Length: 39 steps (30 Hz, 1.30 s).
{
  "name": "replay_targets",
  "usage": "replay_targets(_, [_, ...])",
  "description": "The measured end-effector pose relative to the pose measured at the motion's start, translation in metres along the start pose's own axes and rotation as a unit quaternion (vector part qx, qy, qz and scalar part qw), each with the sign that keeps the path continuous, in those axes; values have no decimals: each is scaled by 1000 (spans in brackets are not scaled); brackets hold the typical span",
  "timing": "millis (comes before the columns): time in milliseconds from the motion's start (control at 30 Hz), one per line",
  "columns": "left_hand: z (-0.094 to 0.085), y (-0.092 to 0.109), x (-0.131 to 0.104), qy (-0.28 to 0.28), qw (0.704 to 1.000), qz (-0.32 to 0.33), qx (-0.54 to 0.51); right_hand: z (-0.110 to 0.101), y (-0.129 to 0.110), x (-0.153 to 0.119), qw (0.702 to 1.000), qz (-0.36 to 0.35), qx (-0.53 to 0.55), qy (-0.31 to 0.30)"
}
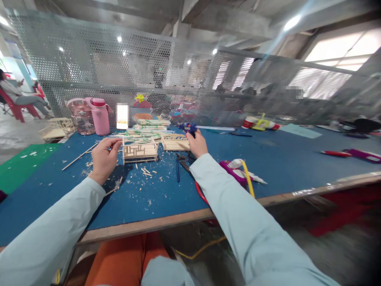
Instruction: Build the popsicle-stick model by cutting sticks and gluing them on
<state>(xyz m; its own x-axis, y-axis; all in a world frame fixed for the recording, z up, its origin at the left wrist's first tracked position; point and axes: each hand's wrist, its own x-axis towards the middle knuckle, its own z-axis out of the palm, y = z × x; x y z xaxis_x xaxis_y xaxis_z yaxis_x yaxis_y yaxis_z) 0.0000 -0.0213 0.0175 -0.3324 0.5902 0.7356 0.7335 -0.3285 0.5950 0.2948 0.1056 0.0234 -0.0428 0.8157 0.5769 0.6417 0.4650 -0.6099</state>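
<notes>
In the head view, the small stick frame (140, 160) stands on the blue desk (166, 198), just to the right of the left grip (103, 159). Its base and side rails look already joined, and some short uprights are in place. I judge it as partly built, because the uprights have different heights and the top seems open. A second, flatter frame (175, 145) lies between the two grips. Behind the first frame there is a pile of sticks (153, 128), so much material seems unused. Cut pieces (145, 171) lie scattered in front of it.

The left forearm reaches forward, with the wrist bent inward; thumb and fingertips are pressed together at the frame's upper left corner. Whether they pinch the frame or a small stick, I cannot tell. The right arm is stretched further, and the right grip (199, 145) is wrapped around a blue glue gun (187, 127).
</notes>
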Motion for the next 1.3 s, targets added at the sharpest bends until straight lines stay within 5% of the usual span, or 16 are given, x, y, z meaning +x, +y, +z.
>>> replay_targets(133, [5, 7, -8, -59, 998, -13, -33, 10, 13, 3, 954, 50, -283, -88])
replay_targets(200, [7, 9, -11, -95, 995, -19, -40, 13, 16, 1, 939, 48, -310, -144])
replay_targets(267, [8, 11, -12, -125, 991, -10, -46, 11, 10, 0, 940, 55, -307, -136])
replay_targets(400, [13, 21, -7, -174, 983, 37, -44, 1, -39, -3, 976, -35, -215, 19])
replay_targets(433, [15, 24, -5, -185, 981, 47, -40, 0, -56, -5, 984, -87, -156, 5])
replay_targets(500, [19, 31, -1, -193, 979, 59, -33, 4, -86, -11, 975, -174, -38, -136])
replay_targets(533, [21, 34, 1, -188, 980, 59, -32, 8, -98, -13, 961, -190, 5, -202])
replay_targets(633, [27, 40, 5, -163, 985, 33, -36, 24, -114, -19, 944, -169, 85, -271])
replay_targets(967, [38, 36, 2, -128, 988, 60, -55, 49, -92, -35, 947, -85, 199, -237])
replay_targets(1067, [28, 20, 8, -46, 997, 52, -42, 53, -84, -35, 956, -35, 214, -197])
replay_targets(1167, [17, -7, 13, 37, 999, -30, -8, 58, -76, -35, 955, 33, 231, -183])
replay_targets(1300, [15, -32, 11, -39, 996, -80, 8, 65, -72, -40, 957, 72, 221, -171])
